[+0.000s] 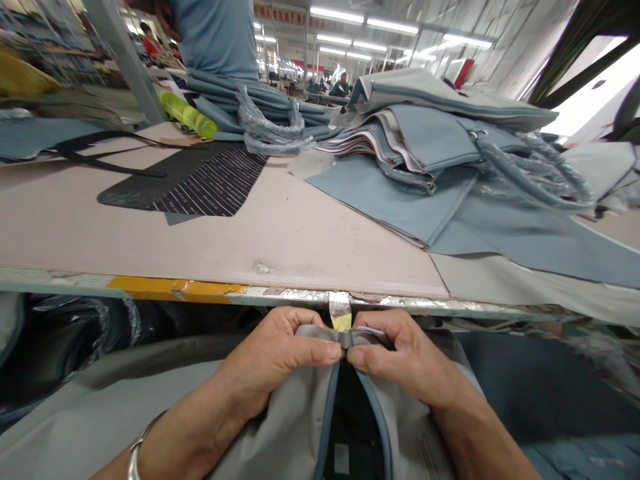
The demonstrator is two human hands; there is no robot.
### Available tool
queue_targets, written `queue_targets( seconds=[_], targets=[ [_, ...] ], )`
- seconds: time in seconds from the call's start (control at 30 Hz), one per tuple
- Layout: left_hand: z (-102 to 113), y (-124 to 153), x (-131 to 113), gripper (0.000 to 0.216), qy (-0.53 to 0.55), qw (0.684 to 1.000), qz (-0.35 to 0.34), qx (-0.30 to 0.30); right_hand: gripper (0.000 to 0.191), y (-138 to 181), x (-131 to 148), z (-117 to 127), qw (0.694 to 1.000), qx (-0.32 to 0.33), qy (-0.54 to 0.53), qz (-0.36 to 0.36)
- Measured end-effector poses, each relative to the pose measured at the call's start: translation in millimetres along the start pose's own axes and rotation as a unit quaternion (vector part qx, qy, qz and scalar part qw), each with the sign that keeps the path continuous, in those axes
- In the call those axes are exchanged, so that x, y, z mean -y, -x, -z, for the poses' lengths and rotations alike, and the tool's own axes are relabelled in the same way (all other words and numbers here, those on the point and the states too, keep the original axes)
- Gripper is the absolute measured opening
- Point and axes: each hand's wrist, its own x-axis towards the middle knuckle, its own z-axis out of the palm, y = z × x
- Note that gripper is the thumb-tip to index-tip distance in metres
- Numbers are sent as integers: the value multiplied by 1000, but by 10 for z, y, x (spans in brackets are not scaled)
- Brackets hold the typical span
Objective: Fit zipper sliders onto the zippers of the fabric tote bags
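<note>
Just below the table's front edge, my left hand [295, 350] pinches grey fabric [280, 427] between thumb and fingers. Close beside it, my right hand [400, 353] grips the fabric from the other side, thumb tip almost meeting the left thumb. Between the thumbs, the fabric edges come together under a small metal piece [342, 321] fixed at the table edge and partly coloured yellow. Below my hands, a long opening with blue-grey edging [376, 417] spreads apart, dark inside, with a small pale rectangle showing in it. What the fingertips cover is hidden.
On the table [300, 233] lie a black striped panel [215, 183], black straps [110, 160] and a yellow-green roll [187, 115]. Blue-grey bag pieces [440, 140] with wrapped handles pile up at the right. A person in blue [217, 40] stands across the table. Plastic-wrapped dark pieces [75, 340] sit beneath it.
</note>
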Motion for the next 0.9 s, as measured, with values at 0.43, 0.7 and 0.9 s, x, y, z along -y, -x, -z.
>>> queue_targets(
  seconds=[0.43, 0.7, 0.9],
  targets=[
    [13, -21, 24, 31, 3, 1000, -22, 4, 21, 10, -61, 15, 999, 6, -24, -33],
    [9, -11, 1, 32, -2, 1000, -11, 16, 29, 12, -88, 27, 997, 22, -70, -23],
    [27, -8, 2, 32, -8, 1000, -5, 10, 27, 14, -110, 28, 997, 14, -69, -19]
  ],
)
